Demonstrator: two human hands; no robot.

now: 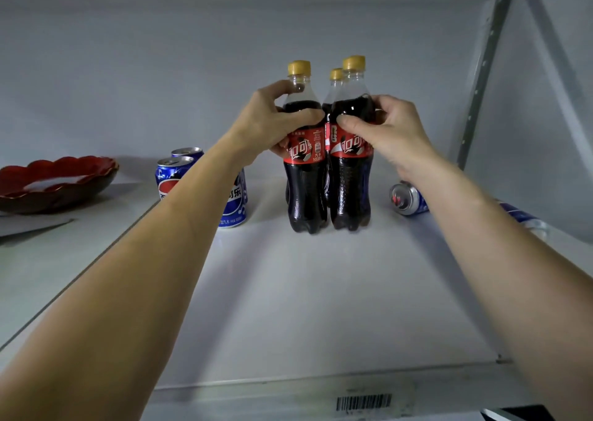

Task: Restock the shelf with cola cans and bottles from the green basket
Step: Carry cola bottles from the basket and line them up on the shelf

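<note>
Head view looks down onto the white shelf [321,292]. Left hand [272,122] grips the left cola bottle [305,176] at its shoulder; right hand [388,128] grips the right cola bottle [351,176] likewise. Both stand upright mid-shelf, touching, yellow caps up, with a third bottle [336,80] behind. Upright blue cans [168,176] stand left; another blue can [406,199] lies on its side at right, its end facing the camera.

Three clear plastic cola bottles with yellow caps and red labels [305,167] stood upright, clustered mid-shelf on the pale grey metal shelf [321,292]. Blue cola cans [170,176] stood upright left; another blue can [407,199] lay sideways right.
</note>
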